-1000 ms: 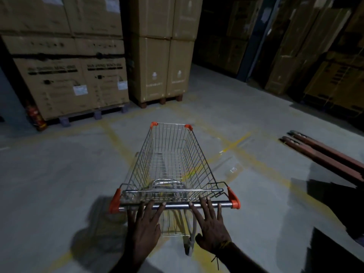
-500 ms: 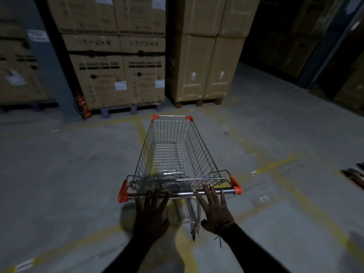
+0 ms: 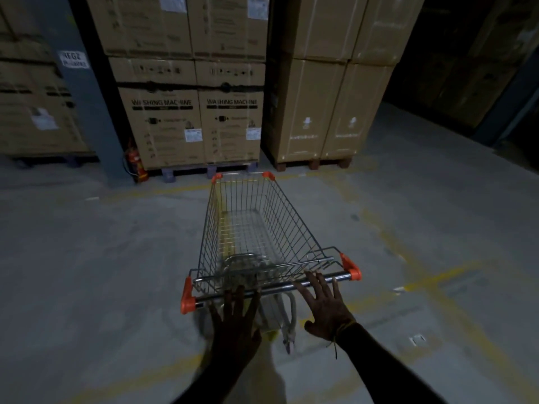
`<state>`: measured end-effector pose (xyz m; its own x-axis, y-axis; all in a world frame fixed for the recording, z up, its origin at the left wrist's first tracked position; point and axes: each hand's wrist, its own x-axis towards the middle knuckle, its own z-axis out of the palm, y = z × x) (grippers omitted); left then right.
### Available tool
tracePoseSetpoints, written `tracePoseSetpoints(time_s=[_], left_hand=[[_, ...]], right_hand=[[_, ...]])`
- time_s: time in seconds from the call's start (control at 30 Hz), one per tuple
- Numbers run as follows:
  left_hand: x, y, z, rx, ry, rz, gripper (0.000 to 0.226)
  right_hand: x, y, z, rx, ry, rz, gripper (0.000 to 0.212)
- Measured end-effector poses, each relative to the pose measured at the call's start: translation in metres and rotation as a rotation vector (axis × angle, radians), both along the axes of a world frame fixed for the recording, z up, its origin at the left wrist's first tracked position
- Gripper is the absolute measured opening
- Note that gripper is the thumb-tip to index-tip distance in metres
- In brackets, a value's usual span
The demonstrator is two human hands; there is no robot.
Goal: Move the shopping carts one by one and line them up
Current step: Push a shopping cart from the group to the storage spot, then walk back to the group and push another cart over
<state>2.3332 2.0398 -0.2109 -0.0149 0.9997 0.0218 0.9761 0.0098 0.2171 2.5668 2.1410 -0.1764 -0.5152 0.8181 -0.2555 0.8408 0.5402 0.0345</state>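
Note:
One empty wire shopping cart (image 3: 294, 225) with orange corner caps stands on the concrete floor right in front of me, its nose pointing at the stacked boxes. Its chrome handle bar (image 3: 342, 277) runs across, tilted up to the right. My left hand (image 3: 234, 325) lies flat with fingers spread, fingertips on the bar's left half. My right hand (image 3: 325, 309) is also spread, fingertips touching the bar's right half. Neither hand wraps around the bar. No other cart is in view.
Tall cardboard boxes marked washing machine (image 3: 192, 123) stand on pallets just beyond the cart's nose, with more boxes (image 3: 326, 112) to their right. A grey pillar (image 3: 87, 112) and a red fire extinguisher (image 3: 135, 163) stand at the left. Yellow floor lines (image 3: 431, 279) cross the concrete.
The cart and my view have swung left toward the washing machine boxes, which are now closer. The red forks on the right have left the view. Both hands stay spread on the bar.

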Motion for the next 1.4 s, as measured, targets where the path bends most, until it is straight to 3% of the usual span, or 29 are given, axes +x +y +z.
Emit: tracePoseSetpoints(time_s=[0.37, 0.5, 0.67, 0.8, 0.9, 1.03, 1.17, 1.23, 1.3, 1.4], left_hand=[[0.032, 0.051, 0.02, -0.049, 0.007, 0.043, 0.107], [0.049, 0.059, 0.025, -0.088, 0.018, 0.052, 0.108], [0.069, 0.063, 0.032, -0.115, -0.004, 0.115, 0.1], [0.086, 0.062, 0.035, -0.128, 0.024, 0.2, 0.116], [0.093, 0.052, 0.035, -0.159, 0.035, 0.24, 0.097], [0.091, 0.021, 0.044, -0.202, 0.026, 0.279, 0.078], [0.06, -0.039, 0.05, -0.226, 0.008, 0.478, 0.081], [0.038, -0.08, 0.052, -0.242, -0.014, 0.575, 0.08], [0.015, -0.126, 0.053, -0.243, -0.047, 0.671, 0.078], [-0.018, -0.208, 0.055, -0.229, -0.046, 0.814, 0.077]], right_hand=[[0.026, 0.079, 0.008, 0.006, 0.047, 0.098, 0.12], [0.05, 0.102, 0.005, -0.068, 0.044, 0.106, 0.128], [0.072, 0.109, 0.025, 0.006, 0.02, 0.159, 0.11], [0.075, 0.094, 0.023, 0.019, 0.064, 0.126, 0.112], [0.068, 0.077, 0.017, -0.006, 0.183, 0.082, 0.106], [0.039, 0.047, 0.012, -0.013, 0.226, 0.157, 0.096], [-0.009, 0.011, -0.011, -0.008, 0.186, 0.363, 0.105], [-0.043, -0.011, -0.03, -0.069, 0.15, 0.439, 0.092], [-0.077, -0.057, -0.006, -0.084, 0.156, 0.557, 0.074], [-0.131, -0.126, 0.005, -0.168, 0.117, 0.698, 0.073]])
